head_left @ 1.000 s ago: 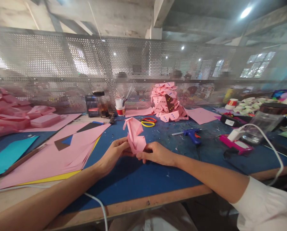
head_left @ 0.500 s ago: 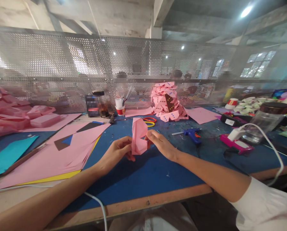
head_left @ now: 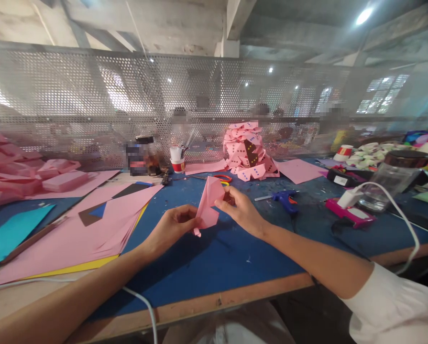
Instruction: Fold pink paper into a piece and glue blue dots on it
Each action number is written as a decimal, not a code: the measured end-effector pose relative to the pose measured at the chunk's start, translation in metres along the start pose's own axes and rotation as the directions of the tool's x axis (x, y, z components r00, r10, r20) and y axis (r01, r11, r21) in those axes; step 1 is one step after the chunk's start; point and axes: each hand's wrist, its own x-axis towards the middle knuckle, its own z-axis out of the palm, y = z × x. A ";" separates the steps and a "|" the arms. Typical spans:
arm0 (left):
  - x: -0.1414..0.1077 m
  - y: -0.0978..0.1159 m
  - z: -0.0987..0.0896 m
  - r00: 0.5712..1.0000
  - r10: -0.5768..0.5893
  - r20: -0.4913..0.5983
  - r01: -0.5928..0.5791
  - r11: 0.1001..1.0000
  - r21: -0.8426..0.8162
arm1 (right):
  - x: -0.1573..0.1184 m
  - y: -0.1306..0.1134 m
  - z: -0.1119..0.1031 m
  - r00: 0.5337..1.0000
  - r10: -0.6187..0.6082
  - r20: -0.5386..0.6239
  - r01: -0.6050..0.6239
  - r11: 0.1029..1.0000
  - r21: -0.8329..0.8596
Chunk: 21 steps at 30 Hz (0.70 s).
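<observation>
A folded piece of pink paper (head_left: 210,198) with a notch in its right side is held tilted above the blue table. My left hand (head_left: 181,220) pinches its lower left edge between thumb and fingers. On the other side, my right hand (head_left: 240,208) grips the paper's upper right part, thumb in front. Just behind the paper, scissors (head_left: 224,179) with red and yellow handles lie partly hidden. Farther back stands a pile of folded pink paper pieces (head_left: 246,148) with printed dots, one of them brown.
A blue glue gun (head_left: 285,199) lies to the right, before a magenta power strip (head_left: 350,212) with a white plug and a clear jar (head_left: 393,186). Pink sheets (head_left: 73,239) cover the left, near a turquoise sheet (head_left: 16,234). A perforated screen (head_left: 145,86) stands behind.
The folded paper has tilted, its top leaning right. My right hand has moved up along its right edge, while my left hand keeps hold of the lower left.
</observation>
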 end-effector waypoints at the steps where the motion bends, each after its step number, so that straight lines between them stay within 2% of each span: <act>1: 0.001 -0.002 -0.001 1.000 0.002 -0.009 -0.002 1.000 0.007 | 0.000 0.000 0.000 1.000 -0.001 -0.004 0.001 1.000 -0.018; 5: 0.003 -0.006 -0.004 0.998 0.025 -0.051 -0.022 0.997 0.070 | 0.001 0.004 -0.001 1.000 -0.018 -0.008 0.017 0.999 -0.036; 9: 0.001 -0.004 -0.007 0.994 0.060 -0.093 -0.040 0.979 0.201 | 0.002 0.008 -0.002 0.999 -0.045 -0.014 0.044 0.998 -0.045; 15: -0.004 0.006 -0.009 0.976 0.154 -0.156 -0.067 0.886 0.458 | 0.003 0.007 -0.004 0.997 -0.058 -0.058 0.053 0.995 -0.089; 21: -0.005 0.008 -0.009 0.958 0.246 -0.146 -0.121 0.811 0.573 | 0.004 0.002 -0.010 0.994 -0.002 -0.111 -0.004 0.999 -0.052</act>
